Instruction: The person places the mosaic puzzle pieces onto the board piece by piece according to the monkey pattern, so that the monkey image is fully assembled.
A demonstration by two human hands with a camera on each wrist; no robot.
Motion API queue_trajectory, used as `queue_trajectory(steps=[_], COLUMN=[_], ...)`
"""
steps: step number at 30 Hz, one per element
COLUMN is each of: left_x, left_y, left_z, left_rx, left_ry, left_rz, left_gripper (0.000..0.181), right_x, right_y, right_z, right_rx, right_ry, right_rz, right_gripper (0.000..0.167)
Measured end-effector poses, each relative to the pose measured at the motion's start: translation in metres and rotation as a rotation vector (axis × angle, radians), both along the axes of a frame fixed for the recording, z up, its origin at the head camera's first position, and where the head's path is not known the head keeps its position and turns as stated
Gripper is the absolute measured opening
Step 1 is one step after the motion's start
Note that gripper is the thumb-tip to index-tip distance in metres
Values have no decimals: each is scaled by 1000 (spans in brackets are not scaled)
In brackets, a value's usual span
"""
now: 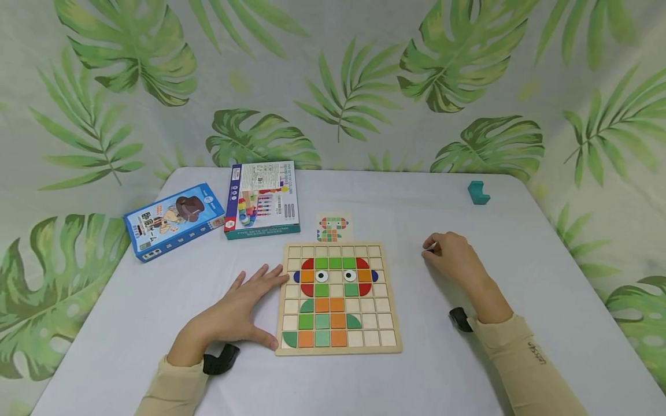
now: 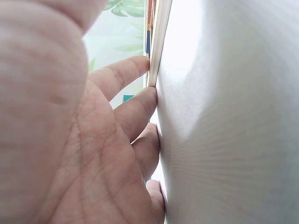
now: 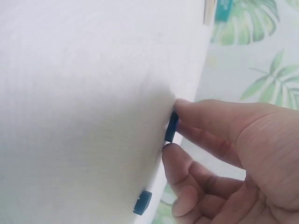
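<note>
A wooden grid board (image 1: 338, 351) lies on the table, holding several coloured squares and quarter-round pieces laid out like an animal figure with two eye discs (image 1: 322, 276). My left hand (image 1: 236, 312) is spread along the board's left side, with the index fingertip and thumb at its edge. In the left wrist view, fingertips of that hand (image 2: 103, 158) touch the board's side. Right of the board, my right hand (image 1: 458, 263) pinches a small dark blue piece (image 3: 172, 128) between thumb and finger, just at the tabletop. Behind the board lies a pattern card (image 1: 347, 223) with a similar figure.
Two boxes lie at the back left: a blue box (image 1: 174, 222) and a white-and-purple box with a teal side (image 1: 262, 199). A teal notched block (image 1: 477, 193) sits near the back right edge. A leaf-patterned cloth (image 1: 359, 69) hangs behind the white table.
</note>
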State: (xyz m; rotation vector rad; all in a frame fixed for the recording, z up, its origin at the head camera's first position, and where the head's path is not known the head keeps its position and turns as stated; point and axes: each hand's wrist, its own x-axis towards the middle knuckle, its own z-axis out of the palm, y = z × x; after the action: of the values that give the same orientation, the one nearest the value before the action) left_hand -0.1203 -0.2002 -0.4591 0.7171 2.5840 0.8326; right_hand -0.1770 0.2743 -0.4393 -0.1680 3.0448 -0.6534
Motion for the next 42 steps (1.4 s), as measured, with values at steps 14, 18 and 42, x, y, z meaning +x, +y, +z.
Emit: queue_trajectory(steps=[14,18,42], left_x=[2,2,0], left_y=[0,1,0], left_z=[-2,-1,-1], left_rx=[3,0,2], left_ry=[-3,2,6], left_rz=[3,1,-7], left_gripper=[127,127,124], right_x=[0,2,56], right_y=[-9,-23,-175], right_z=[3,6,24], right_rx=[-45,-71,-166], right_ry=[-18,-35,-106], right_rz=[32,53,467], right_gripper=[11,15,15])
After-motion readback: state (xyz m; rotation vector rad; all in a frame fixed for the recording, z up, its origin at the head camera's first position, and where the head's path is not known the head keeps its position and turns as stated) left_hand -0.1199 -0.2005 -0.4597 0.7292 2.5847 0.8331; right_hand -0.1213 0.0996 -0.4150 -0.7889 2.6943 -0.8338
